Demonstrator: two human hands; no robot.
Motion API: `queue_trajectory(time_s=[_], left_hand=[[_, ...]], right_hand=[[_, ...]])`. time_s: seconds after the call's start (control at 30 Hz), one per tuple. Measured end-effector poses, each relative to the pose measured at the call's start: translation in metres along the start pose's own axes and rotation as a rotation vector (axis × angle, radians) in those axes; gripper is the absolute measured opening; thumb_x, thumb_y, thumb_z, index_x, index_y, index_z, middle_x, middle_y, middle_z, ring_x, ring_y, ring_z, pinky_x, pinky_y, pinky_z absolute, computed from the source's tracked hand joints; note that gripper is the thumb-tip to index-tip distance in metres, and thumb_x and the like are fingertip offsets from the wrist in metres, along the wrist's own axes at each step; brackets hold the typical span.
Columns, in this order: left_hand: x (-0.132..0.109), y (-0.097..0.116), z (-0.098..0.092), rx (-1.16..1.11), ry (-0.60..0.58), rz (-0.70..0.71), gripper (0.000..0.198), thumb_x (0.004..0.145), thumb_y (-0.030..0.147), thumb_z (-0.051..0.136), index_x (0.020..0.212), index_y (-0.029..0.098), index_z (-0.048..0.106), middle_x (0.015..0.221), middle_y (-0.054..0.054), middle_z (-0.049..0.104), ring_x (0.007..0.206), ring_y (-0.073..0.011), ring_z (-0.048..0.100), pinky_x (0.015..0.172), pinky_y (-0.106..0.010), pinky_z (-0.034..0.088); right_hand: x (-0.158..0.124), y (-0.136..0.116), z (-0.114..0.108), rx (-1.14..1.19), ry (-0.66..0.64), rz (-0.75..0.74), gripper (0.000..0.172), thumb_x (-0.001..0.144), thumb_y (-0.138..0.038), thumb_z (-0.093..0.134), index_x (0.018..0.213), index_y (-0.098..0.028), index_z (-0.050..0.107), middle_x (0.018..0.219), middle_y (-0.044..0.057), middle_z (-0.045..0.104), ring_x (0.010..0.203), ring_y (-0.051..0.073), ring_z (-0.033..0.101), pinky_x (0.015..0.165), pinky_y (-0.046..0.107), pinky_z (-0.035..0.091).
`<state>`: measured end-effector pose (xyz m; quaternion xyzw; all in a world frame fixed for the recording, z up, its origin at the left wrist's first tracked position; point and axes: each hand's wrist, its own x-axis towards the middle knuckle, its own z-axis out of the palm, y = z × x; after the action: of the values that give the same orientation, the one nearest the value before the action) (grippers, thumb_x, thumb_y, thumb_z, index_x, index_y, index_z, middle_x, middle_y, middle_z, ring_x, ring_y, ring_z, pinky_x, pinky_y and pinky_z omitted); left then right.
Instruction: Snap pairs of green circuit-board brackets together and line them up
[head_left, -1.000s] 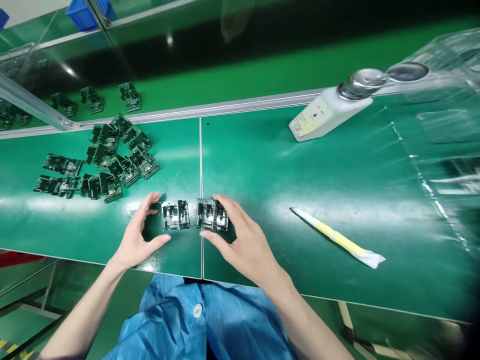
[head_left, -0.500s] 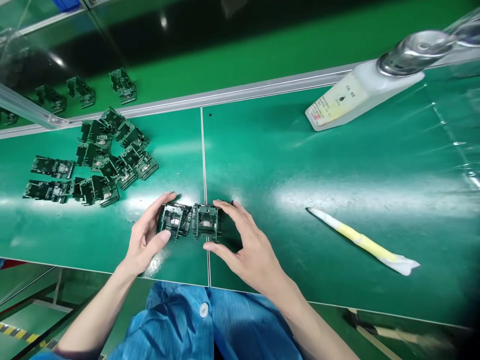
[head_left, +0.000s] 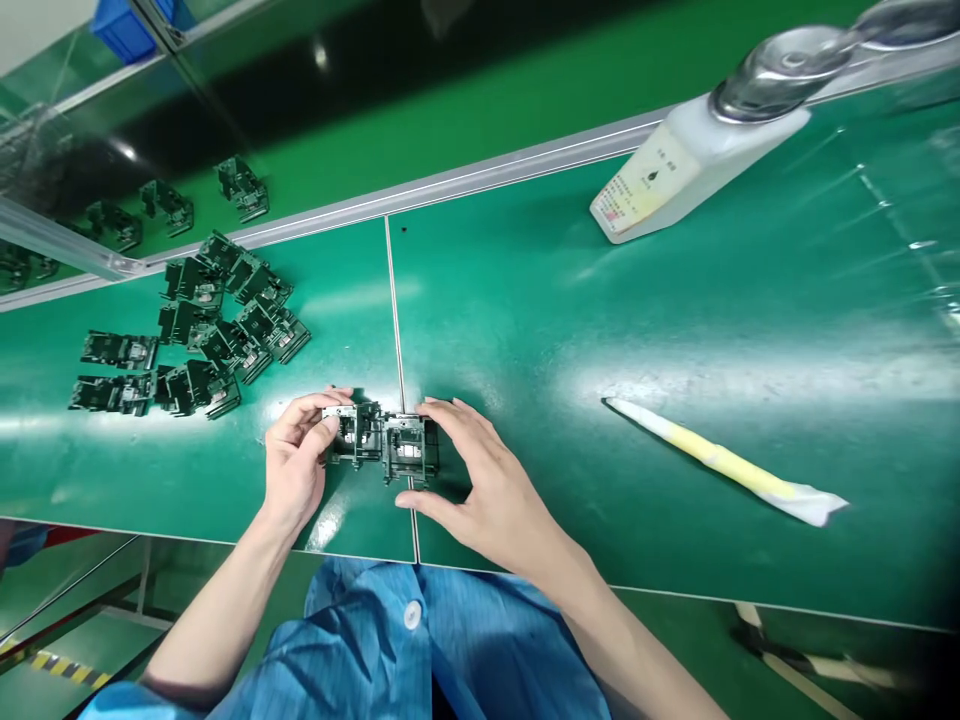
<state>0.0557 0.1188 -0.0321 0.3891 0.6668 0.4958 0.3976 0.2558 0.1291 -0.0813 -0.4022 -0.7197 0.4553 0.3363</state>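
1. At the bottom centre of the frame, a blue coat [head_left: 360, 650] shows, sleeves back from the bare forearms.
2. Left of centre, the left hand [head_left: 292, 460] pinches the left board [head_left: 364, 432] between thumb and fingers.
3. Near centre, the right hand [head_left: 480, 480] is open, curved loosely around the right board [head_left: 407, 450] — whether a fingertip touches it, I cannot tell.
4. Both boards sit side by side at the seam [head_left: 395, 310] of the green table [head_left: 525, 330].
5. Right of centre, a white-and-yellow stick [head_left: 720, 460] lies slantwise.
6. Toward the left edge, a cluster of similar boards [head_left: 274, 328] lies on the table.
7. At upper right stands a white bottle [head_left: 682, 175] — its lid flipped open.
8. Behind runs a metal rail [head_left: 487, 180]; a blue bin [head_left: 124, 30] shows at upper left.
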Motion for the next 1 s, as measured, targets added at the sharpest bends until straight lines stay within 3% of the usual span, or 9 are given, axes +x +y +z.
queue_trajectory(time_s=[0.1, 0.17, 0.27, 0.4, 0.5, 0.67, 0.83, 1.0], left_hand=[[-0.007, 0.0, -0.017, 0.041, -0.11, 0.036, 0.039, 0.078, 0.029, 0.077, 0.116, 0.029, 0.07, 0.125, -0.003, 0.071, 0.126, -0.0214, 0.06, 0.112, -0.034, 0.042], [-0.013, -0.001, -0.034, 0.102, -0.211, 0.094, 0.063, 0.078, 0.029, 0.078, 0.137, 0.034, 0.056, 0.147, -0.002, 0.056, 0.14, -0.0214, 0.049, 0.117, -0.032, 0.038], [-0.02, -0.007, -0.053, 0.268, -0.304, 0.114, 0.079, 0.078, 0.026, 0.079, 0.147, 0.037, 0.042, 0.157, -0.002, 0.044, 0.145, -0.0224, 0.041, 0.12, -0.032, 0.035], [-0.023, -0.017, -0.056, 0.494, -0.246, 0.07, 0.066, 0.08, 0.03, 0.077, 0.141, 0.03, 0.052, 0.147, -0.009, 0.056, 0.14, -0.0279, 0.049, 0.12, -0.043, 0.037], [-0.026, -0.018, -0.049, 0.467, -0.136, 0.075, 0.056, 0.078, 0.032, 0.079, 0.131, 0.024, 0.061, 0.137, -0.011, 0.063, 0.131, -0.0296, 0.057, 0.115, -0.045, 0.044], [-0.035, -0.007, -0.04, 0.245, -0.293, -0.003, 0.067, 0.078, 0.021, 0.078, 0.14, 0.025, 0.052, 0.146, -0.014, 0.055, 0.135, -0.0273, 0.054, 0.111, -0.041, 0.048], [-0.038, -0.007, -0.035, 0.134, -0.287, 0.106, 0.06, 0.077, 0.013, 0.078, 0.132, 0.026, 0.059, 0.134, -0.01, 0.064, 0.132, -0.0211, 0.057, 0.111, -0.032, 0.047], [-0.039, -0.006, -0.028, 0.049, -0.294, 0.184, 0.057, 0.075, 0.024, 0.083, 0.128, 0.025, 0.063, 0.127, -0.012, 0.068, 0.125, -0.025, 0.062, 0.102, -0.034, 0.054]], right_hand=[[-0.002, 0.003, -0.004, -0.014, -0.021, 0.011, 0.064, 0.086, -0.036, 0.072, 0.142, -0.023, 0.043, 0.139, 0.013, 0.06, 0.133, 0.033, 0.053, 0.111, 0.059, 0.047], [-0.002, 0.004, -0.007, -0.021, -0.015, 0.031, 0.06, 0.088, -0.035, 0.069, 0.141, -0.023, 0.044, 0.137, 0.013, 0.061, 0.132, 0.032, 0.055, 0.108, 0.057, 0.049], [0.002, 0.002, -0.009, -0.028, 0.006, 0.031, 0.059, 0.086, -0.034, 0.072, 0.137, -0.018, 0.048, 0.134, 0.014, 0.063, 0.127, 0.032, 0.058, 0.105, 0.053, 0.053], [0.012, -0.01, -0.004, -0.03, -0.022, 0.012, 0.059, 0.083, -0.031, 0.076, 0.134, -0.018, 0.049, 0.129, 0.014, 0.065, 0.117, 0.029, 0.065, 0.096, 0.045, 0.059], [0.015, -0.02, -0.003, -0.072, -0.024, -0.043, 0.06, 0.083, -0.032, 0.076, 0.135, -0.017, 0.049, 0.125, 0.014, 0.067, 0.109, 0.028, 0.069, 0.088, 0.042, 0.063], [0.01, -0.028, -0.01, -0.18, 0.022, -0.138, 0.053, 0.086, -0.026, 0.071, 0.133, -0.012, 0.05, 0.123, 0.017, 0.067, 0.113, 0.029, 0.068, 0.09, 0.042, 0.063], [0.003, -0.038, -0.019, -0.22, 0.035, -0.186, 0.047, 0.089, -0.024, 0.065, 0.132, -0.009, 0.051, 0.122, 0.018, 0.068, 0.114, 0.028, 0.067, 0.092, 0.039, 0.062], [-0.001, -0.054, -0.031, -0.302, 0.034, -0.291, 0.041, 0.091, -0.019, 0.059, 0.129, -0.006, 0.056, 0.121, 0.019, 0.068, 0.118, 0.03, 0.065, 0.099, 0.039, 0.06]])
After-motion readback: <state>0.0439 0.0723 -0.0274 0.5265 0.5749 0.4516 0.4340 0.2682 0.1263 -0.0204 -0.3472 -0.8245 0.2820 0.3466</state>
